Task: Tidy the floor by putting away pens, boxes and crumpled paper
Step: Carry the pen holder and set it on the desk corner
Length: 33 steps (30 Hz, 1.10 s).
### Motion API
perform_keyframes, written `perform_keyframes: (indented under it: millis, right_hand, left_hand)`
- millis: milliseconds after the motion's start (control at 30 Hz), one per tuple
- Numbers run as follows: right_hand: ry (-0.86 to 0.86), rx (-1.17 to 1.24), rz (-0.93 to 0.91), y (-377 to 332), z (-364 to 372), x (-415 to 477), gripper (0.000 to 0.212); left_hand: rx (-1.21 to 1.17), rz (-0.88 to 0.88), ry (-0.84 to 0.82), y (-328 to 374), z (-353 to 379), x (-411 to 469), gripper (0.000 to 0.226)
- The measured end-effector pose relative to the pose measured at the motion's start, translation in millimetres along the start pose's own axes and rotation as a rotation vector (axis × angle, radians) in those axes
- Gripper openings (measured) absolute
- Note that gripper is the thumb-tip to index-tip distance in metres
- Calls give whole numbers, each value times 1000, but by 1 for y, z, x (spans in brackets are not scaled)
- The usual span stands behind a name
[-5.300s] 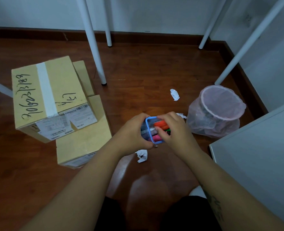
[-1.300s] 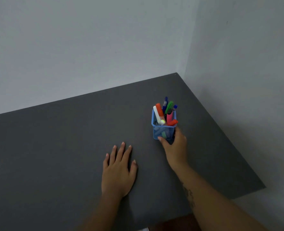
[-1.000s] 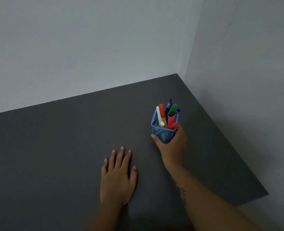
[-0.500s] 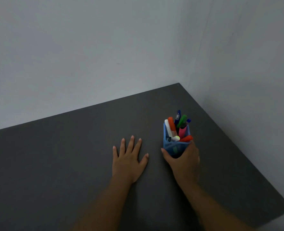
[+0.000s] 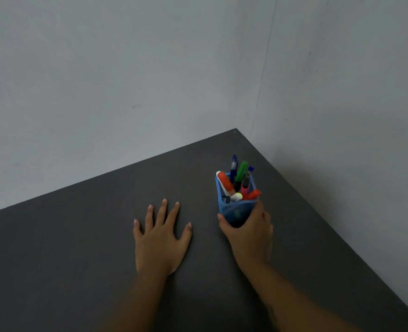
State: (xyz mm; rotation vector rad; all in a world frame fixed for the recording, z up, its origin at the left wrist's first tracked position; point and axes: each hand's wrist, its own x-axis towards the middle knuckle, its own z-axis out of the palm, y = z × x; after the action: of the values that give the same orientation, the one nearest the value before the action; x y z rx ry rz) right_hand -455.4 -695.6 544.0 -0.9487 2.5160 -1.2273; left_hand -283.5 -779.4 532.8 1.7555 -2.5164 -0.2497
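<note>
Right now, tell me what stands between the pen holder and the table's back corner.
Nothing visible does. The right hand grips the pen holder, and the dark table lies bare from there to the corner. The left hand rests flat off to the side.

The left hand [image 5: 161,238] lies flat on the tabletop [image 5: 78,248], palm down. To its right, apart from it, the right hand [image 5: 248,232] wraps the near side of a pen holder [image 5: 234,207] standing on the tabletop. Pens [image 5: 240,180] stand in the holder. Beyond both hands the tabletop meets two walls [image 5: 126,68] at a corner.
</note>
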Motion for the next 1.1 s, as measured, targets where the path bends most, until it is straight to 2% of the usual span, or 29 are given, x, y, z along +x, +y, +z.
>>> perform_keyframes:
  millis: [200, 400, 600, 767, 933, 1100]
  right_hand:
    - [18, 53, -48, -8, 32, 91, 76]
    - [46, 58, -16, -16, 66, 166, 94]
    - [125, 27, -4, -28, 82, 197, 62]
    - [112, -154, -49, -34, 89, 213, 55]
    - [126, -245, -67, -34, 96, 222, 40]
    - [131, -306, -65, -36, 100, 225, 41]
  left_hand:
    - [-17, 6, 35, 0, 4, -3, 71]
    - [-24, 11, 68, -3, 9, 0, 70]
    - [-17, -5, 54, -4, 13, 4, 67]
    - [-9, 1, 51, -2, 10, 3, 68]
    - [-12, -5, 47, 0, 7, 2, 67]
    - [-3, 2, 53, -1, 8, 2, 65]
